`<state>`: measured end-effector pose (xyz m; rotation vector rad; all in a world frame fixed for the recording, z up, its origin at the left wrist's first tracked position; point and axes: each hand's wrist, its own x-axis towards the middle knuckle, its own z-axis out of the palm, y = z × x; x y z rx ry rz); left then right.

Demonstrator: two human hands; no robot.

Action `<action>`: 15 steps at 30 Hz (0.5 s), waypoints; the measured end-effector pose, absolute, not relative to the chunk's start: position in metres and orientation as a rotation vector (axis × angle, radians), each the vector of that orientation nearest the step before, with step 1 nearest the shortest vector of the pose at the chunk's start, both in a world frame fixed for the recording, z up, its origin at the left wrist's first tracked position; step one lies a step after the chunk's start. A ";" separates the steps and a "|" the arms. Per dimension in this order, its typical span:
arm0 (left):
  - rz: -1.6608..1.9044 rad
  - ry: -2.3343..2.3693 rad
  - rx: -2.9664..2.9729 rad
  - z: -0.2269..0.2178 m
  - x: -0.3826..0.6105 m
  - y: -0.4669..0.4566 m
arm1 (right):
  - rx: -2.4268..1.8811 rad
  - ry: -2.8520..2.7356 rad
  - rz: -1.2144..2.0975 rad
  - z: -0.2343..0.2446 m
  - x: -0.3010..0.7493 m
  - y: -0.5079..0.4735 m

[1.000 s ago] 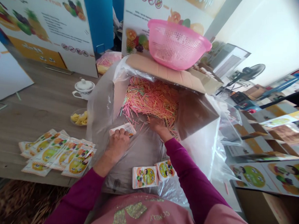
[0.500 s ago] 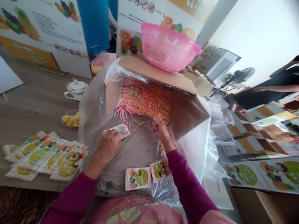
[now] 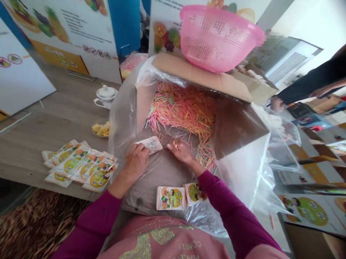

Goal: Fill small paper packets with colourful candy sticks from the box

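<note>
in the head view, the work in hand looks like picking at a heap of thin pink and yellow sticks [image 3: 182, 111] inside a cardboard box [image 3: 201, 75] lined with clear plastic sheeting [image 3: 123, 119]. the left hand [image 3: 136, 162] lies on the sheeting, its fingers [image 3: 139, 148] close together, tips touching the lower edge of a small printed sachet [image 3: 151, 144]; whether they grip it or only steady it, i cannot tell. the right hand [image 3: 183, 153] sits just beside the sachet, its fingers drawn in toward the thumb, pinching a few loose sticks [image 3: 175, 145]. a pinch this small seems to call for the fingers staying closed to carry the sticks the short way to the sachet. two more sachets [image 3: 170, 198] lie on the sheeting near the body, a spread of sachets [image 3: 79, 167] lies on the wooden table [image 3: 62, 101], and a pink plastic colander [image 3: 217, 39] sits on the box flap
</note>
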<state>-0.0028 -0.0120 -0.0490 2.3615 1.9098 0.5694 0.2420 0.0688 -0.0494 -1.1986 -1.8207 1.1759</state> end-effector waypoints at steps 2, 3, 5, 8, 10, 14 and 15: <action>0.619 1.915 2.264 -0.050 -0.005 -0.005 | -1.169 -1.930 1.127 -0.047 0.247 0.066; 0.662 1.921 2.196 -0.050 -0.006 -0.001 | -1.149 -1.982 1.085 -0.047 0.250 0.064; 0.743 1.930 2.078 -0.053 -0.007 0.002 | -1.150 -2.057 0.998 -0.047 0.253 0.060; 0.786 1.907 2.066 -0.058 -0.010 0.001 | -1.293 -2.204 0.938 -0.052 0.253 0.053; 0.805 1.857 2.101 -0.060 -0.015 -0.003 | -1.381 -2.253 0.963 -0.052 0.252 0.050; 0.988 1.705 2.031 -0.055 -0.027 -0.011 | -1.278 -1.960 1.058 -0.035 0.252 0.047; 1.045 1.665 1.995 -0.052 -0.028 -0.012 | -1.236 -1.843 1.080 -0.028 0.251 0.047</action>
